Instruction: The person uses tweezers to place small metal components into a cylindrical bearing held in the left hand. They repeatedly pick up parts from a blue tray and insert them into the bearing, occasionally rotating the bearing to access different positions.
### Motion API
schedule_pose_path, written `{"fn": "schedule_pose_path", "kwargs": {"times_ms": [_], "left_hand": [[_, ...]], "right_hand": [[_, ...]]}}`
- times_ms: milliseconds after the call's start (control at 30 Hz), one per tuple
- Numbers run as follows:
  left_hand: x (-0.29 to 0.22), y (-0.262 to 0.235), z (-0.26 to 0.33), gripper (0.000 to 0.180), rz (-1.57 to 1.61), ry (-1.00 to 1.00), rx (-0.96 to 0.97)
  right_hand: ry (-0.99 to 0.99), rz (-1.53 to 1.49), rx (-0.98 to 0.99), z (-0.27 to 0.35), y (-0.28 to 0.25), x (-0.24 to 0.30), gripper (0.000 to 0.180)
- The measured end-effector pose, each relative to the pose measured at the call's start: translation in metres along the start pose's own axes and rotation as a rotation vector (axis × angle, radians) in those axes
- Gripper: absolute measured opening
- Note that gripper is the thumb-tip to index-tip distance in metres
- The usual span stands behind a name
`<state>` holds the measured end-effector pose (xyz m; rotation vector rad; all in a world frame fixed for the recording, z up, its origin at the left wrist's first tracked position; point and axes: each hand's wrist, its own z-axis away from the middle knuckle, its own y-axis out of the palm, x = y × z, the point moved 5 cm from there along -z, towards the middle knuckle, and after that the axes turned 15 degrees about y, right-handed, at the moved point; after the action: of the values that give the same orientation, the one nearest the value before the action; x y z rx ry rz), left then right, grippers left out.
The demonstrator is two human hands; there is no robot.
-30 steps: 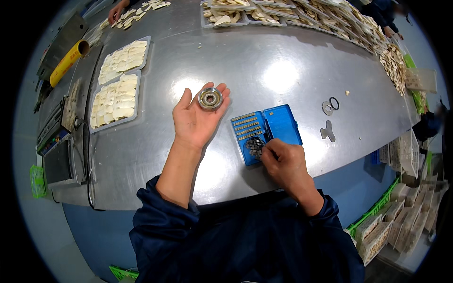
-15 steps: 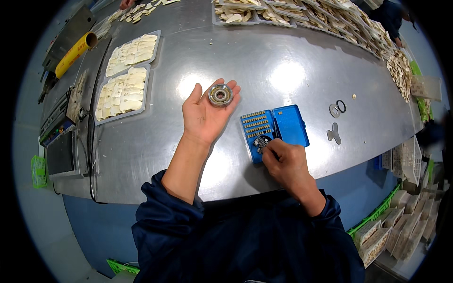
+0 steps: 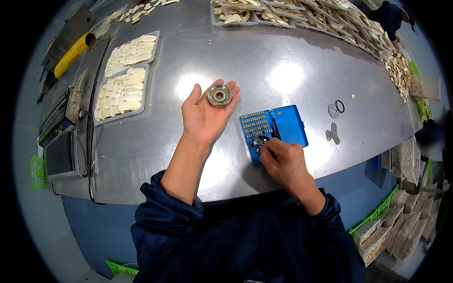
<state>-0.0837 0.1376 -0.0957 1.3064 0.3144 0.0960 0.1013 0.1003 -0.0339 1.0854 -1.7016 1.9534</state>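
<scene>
My left hand [image 3: 200,120] lies palm up over the steel table, fingers stretched out. On its fingers rests a round metal wheel [image 3: 220,96] with a hole in the middle, like a bearing. My right hand [image 3: 287,162] is closed round a pair of tweezers [image 3: 260,141]. The tips reach into the round compartment of an open blue case [image 3: 291,125], among small loose metal pieces [image 3: 256,145]. Rows of small brass-coloured blocks [image 3: 255,123] fill the case's upper left part. Whether the tips grip a piece is too small to tell.
Right of the case lie a black ring [image 3: 339,106], a flat metal ring [image 3: 333,111] and a three-lobed metal plate [image 3: 332,134]. Trays of pale slices [image 3: 121,94] stand at the left. Stacked trays of dried slices [image 3: 311,21] line the far edge. A dark cable [image 3: 89,165] hangs at left.
The tweezers' tips have shifted slightly within the case's round compartment. My left hand and the wheel on it stay practically still.
</scene>
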Motion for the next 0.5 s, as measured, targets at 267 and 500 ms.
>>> {"fn": "schedule_pose_path", "kwargs": {"times_ms": [267, 500], "left_hand": [[0.0002, 0.001, 0.0012, 0.052, 0.015, 0.0, -0.012], [-0.0006, -0.0003, -0.0003, 0.052, 0.025, -0.005, -0.019]], "right_hand": [[-0.012, 0.014, -0.005, -0.0019, -0.0002, 0.0015, 0.02], [-0.003, 0.003, -0.009, -0.005, 0.0007, 0.0031, 0.019]]}}
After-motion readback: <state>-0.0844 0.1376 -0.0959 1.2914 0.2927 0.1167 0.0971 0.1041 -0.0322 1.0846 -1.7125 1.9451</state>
